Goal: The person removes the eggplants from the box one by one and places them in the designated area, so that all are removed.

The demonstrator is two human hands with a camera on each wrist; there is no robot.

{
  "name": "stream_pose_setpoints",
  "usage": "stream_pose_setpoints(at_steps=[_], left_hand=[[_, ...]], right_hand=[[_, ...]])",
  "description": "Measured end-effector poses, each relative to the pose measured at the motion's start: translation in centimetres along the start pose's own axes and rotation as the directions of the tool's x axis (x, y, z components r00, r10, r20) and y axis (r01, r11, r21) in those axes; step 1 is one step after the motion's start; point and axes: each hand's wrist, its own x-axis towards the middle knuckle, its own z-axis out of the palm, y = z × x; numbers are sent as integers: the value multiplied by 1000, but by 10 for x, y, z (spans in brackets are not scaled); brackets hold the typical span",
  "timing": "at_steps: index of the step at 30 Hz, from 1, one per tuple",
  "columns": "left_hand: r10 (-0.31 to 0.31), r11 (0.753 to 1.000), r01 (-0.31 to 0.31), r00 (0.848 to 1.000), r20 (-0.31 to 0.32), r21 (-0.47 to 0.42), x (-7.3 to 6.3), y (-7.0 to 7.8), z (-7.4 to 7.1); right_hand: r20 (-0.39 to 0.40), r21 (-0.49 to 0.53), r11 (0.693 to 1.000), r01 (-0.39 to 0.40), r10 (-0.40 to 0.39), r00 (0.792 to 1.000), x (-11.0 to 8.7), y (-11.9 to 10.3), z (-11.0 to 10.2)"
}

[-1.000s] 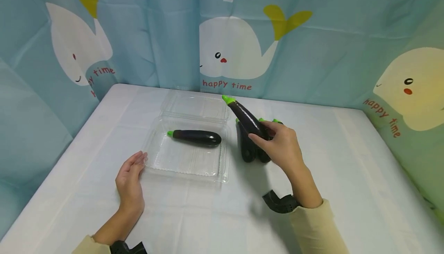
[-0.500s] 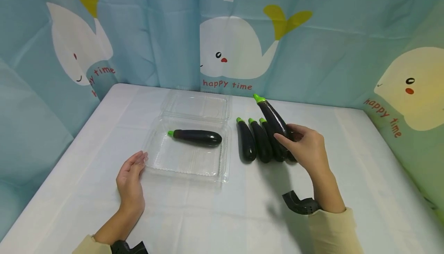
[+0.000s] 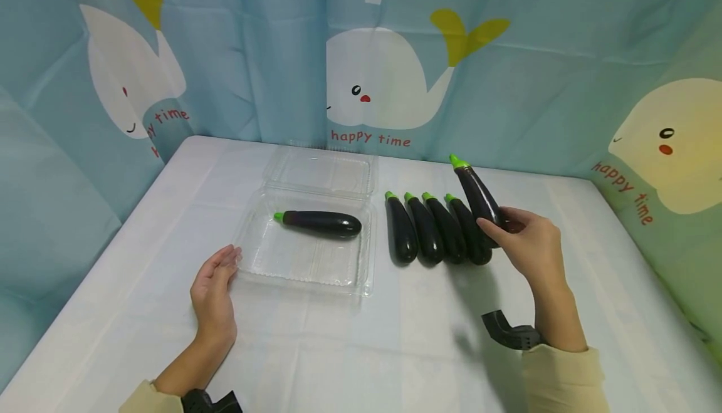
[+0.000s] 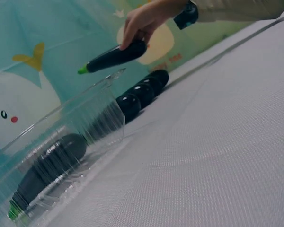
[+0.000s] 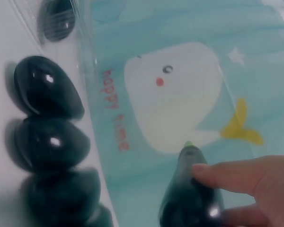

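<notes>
My right hand (image 3: 533, 244) grips a dark eggplant (image 3: 479, 193) with a green stem end, held tilted above the table at the right end of a row. In the right wrist view, thumb and fingers pinch this eggplant (image 5: 191, 189) from the side. Several more eggplants (image 3: 430, 231) lie side by side on the table, stems pointing away. One eggplant (image 3: 321, 223) lies crosswise inside the clear plastic clamshell box (image 3: 304, 278), whose lid (image 3: 321, 172) is folded back. At the box's left edge, my left hand (image 3: 213, 294) rests with its fingertips touching the wall.
A white cloth covers the table (image 3: 350, 356). Behind it hangs a blue curtain (image 3: 282, 56) with whale prints, reaching round both sides. Black straps (image 3: 510, 331) sit on the wrists.
My right hand has moved to the right with the eggplant, from over the row's left part to its right end, uncovering the row. The left hand has stayed at the box.
</notes>
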Motion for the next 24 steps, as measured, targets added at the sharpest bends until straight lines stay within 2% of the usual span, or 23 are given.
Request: stream_pose_setpoints(at_steps=[6, 12, 24], left_hand=[[0, 1000, 0, 1000, 1, 15, 0, -1, 0], [10, 1000, -10, 1000, 1, -3, 1, -1, 0], [2, 1000, -2, 1000, -1, -6, 0, 0, 0]], right_hand=[[-9, -29, 996, -81, 81, 997, 0, 19, -5], [-19, -22, 992, -128, 127, 992, 3, 28, -7], [20, -22, 984, -178, 178, 984, 8, 53, 7]])
